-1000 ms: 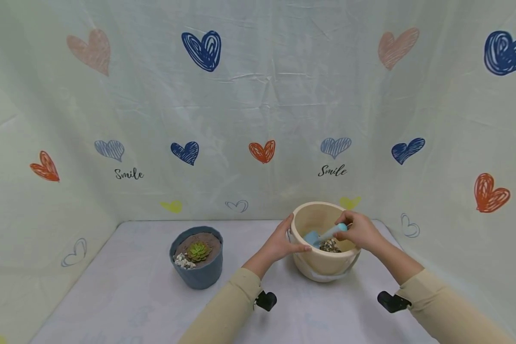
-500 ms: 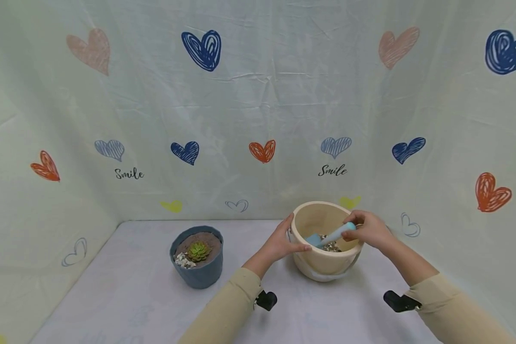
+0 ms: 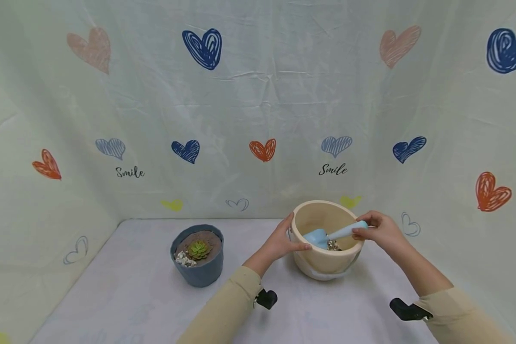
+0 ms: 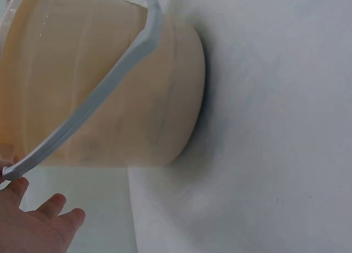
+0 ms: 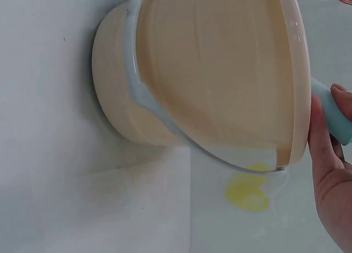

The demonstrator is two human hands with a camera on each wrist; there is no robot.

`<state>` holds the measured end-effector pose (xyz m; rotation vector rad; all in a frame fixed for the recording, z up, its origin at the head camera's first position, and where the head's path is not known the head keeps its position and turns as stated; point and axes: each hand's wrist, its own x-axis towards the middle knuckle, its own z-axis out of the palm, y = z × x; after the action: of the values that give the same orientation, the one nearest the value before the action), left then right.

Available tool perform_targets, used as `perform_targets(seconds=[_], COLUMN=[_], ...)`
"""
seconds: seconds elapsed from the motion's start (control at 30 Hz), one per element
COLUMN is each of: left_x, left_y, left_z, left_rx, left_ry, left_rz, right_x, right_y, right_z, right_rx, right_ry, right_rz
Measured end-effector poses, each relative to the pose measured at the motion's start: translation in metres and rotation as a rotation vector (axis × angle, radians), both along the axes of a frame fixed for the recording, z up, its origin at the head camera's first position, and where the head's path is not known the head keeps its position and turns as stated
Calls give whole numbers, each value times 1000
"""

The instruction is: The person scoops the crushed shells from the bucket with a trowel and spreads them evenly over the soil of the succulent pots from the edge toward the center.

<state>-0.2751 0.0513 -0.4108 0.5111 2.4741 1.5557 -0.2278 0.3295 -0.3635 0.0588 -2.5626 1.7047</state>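
A cream bucket point(image 3: 322, 263) with a grey handle point(image 4: 113, 80) stands on the table. My left hand point(image 3: 279, 246) holds the bucket's left side at the rim, thumb along the front; in the left wrist view several fingers spread out beside the bucket. My right hand point(image 3: 380, 231) pinches the handle end of a light blue toy shovel point(image 3: 341, 232) at the bucket's right rim. The shovel slants into the bucket, its blade to the left, above small mixed pebbles point(image 3: 333, 245). In the right wrist view, the bucket wall hides the blade.
To the left stands a blue-grey pot point(image 3: 202, 274) with a green succulent point(image 3: 198, 249), brown soil and white stones. A white cloth covers the table point(image 3: 124, 286). Behind it hangs a curtain point(image 3: 258, 105) printed with hearts.
My right hand has moved right with the shovel, and the blade has come up higher in the bucket, showing more. My left hand has stayed on the bucket.
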Motion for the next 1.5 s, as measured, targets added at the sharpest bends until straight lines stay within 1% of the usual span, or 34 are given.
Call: perform_targets(seconds=[0.07, 0.13, 0.33, 0.5, 0.63, 0.7, 0.87, 1.07, 1.2, 1.4, 1.5], left_x=[0, 1, 4, 10, 13, 14, 16, 20, 22, 25, 27], left_y=[0, 1, 0, -3, -6, -8, -14, -27, -38, -62, -75], left_z=[1, 1, 4, 3, -1, -1, 6, 15, 22, 33, 40], left_rx=[5, 0, -17, 6, 29, 21, -14, -40, -48, -35, -44], left_ry=[4, 9, 37, 7, 12, 21, 29, 46, 69, 107, 110], left_rz=[0, 6, 42, 73, 68, 66, 74, 65, 59, 26, 29], right_x=[3, 6, 12, 19, 24, 25, 23, 24, 24, 22, 20], right_y=[1, 2, 6, 8, 10, 11, 13, 15, 17, 19, 16], right_z=[0, 0, -1, -2, -3, -3, -2, 2, 5, 13, 19], right_rx=[-23, -24, -40, -68, -73, -81, -79, -56, -98, -203, -212], right_ry=[9, 19, 49, 63, 62, 65, 89, 119, 132, 132, 133], right_rz=[-13, -25, -36, -32, -39, -40, -45, -62, -49, -38, -39])
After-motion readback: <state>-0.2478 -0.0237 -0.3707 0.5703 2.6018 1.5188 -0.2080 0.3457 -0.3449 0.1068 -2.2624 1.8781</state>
